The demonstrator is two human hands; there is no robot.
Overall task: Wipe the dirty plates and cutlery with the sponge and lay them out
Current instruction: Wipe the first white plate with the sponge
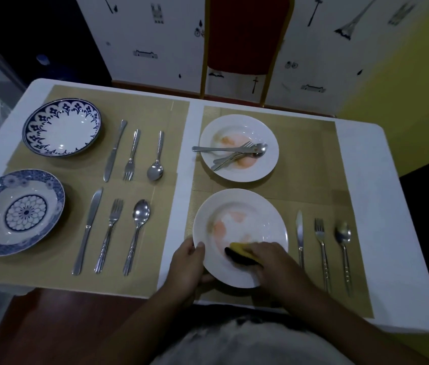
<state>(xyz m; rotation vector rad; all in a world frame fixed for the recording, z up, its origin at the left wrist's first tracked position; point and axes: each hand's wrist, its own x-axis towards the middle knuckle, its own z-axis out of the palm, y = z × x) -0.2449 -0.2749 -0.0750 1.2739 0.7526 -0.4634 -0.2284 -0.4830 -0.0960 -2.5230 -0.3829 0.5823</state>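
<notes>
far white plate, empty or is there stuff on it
Not empty: the far white plate holds piled cutlery lying over orange smears.

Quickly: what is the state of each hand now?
Left hand: grips the near white plate by its rim.
Right hand: holds the sponge, pressed on that plate.

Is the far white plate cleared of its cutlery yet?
No, the cutlery lies piled across the far white plate, which shows orange smears.

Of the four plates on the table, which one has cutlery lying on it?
The far white plate, behind the white plate being wiped. Cutlery lies piled across its stained middle; the others carry none.
</notes>
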